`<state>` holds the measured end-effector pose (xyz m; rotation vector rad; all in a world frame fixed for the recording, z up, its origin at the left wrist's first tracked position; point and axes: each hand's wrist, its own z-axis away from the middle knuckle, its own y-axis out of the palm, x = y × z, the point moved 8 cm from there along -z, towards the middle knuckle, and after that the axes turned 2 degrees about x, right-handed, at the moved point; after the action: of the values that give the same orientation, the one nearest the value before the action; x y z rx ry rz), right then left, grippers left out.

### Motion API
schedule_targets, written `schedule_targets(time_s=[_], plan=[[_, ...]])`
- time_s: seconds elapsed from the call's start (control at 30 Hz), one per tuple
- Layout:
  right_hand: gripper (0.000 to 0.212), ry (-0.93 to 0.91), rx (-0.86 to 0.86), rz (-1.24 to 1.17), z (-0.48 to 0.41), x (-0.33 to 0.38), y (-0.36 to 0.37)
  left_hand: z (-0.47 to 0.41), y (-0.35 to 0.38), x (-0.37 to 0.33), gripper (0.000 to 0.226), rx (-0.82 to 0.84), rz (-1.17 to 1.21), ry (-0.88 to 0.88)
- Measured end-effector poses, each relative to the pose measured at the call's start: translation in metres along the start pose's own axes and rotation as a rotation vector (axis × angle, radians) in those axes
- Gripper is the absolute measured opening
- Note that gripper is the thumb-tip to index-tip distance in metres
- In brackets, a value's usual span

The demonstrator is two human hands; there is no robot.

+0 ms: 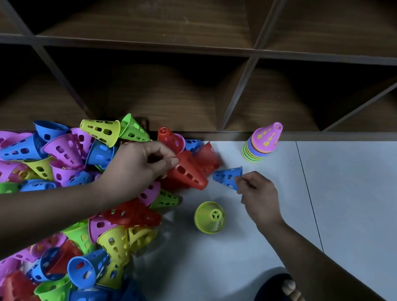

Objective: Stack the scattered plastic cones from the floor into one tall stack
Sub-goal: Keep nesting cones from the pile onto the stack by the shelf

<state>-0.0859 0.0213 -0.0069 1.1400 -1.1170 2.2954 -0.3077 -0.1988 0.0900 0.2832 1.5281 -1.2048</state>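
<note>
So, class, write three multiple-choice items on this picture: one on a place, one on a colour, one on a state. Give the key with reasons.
1. Where does the stack stand?
A. on a shelf
B. on the floor by the shelf unit
C. in the pile

2. What colour is its top cone?
A. pink
B. red
C. green

3. What does the right hand hold?
A. nothing
B. a yellow cone
C. a blue cone

Key: 1 B, its base sits on the pale floor; 2 A, the tip is pink; 3 C, its fingers pinch the blue rim.
</note>
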Motion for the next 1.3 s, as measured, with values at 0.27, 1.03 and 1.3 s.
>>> schedule_targets(time_s=[0.27, 1.03, 1.3], plan=[[0.015, 0.227, 0.071, -0.604, 0.038, -0.009, -0.029, 0.023, 0.04, -0.009, 0.015, 0.195, 0.351, -0.179], [0.025, 0.06, 0.54, -0.326, 0.083, 0.018, -0.004, 0.028, 0.103, 0.031, 0.011, 0.297, 0.069, -0.249], [0.012, -0.005, 0.436, 0.016, 0.045, 0.004, -0.001, -0.01, 0.079, 0.029, 0.005, 0.266, -0.391, 0.099]])
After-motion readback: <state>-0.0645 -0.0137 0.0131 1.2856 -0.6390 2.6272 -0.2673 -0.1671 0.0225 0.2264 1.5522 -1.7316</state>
